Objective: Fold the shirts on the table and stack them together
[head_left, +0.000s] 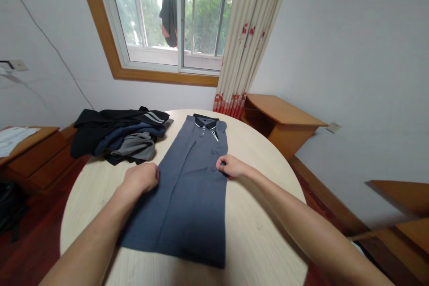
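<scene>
A dark grey polo shirt (191, 187) lies on the round pale wooden table (261, 232), its sides folded in to make a long strip. Its black-edged collar (204, 121) points toward the window, and the hem lies toward me. My left hand (142, 176) is closed at the shirt's left edge, about halfway along. Across from it, my right hand (231, 166) pinches the fabric at the right edge, thumb and fingers together. A crease runs down the shirt's length, and small wrinkles show beside my right hand.
A heap of dark clothes (117, 132) sits at the table's far left. Beyond the table are a window (181, 18), a cream curtain (248, 31) and a wooden desk (284, 116). A wooden cabinet (36, 156) stands at the left, with a black bag (11, 205) on the floor.
</scene>
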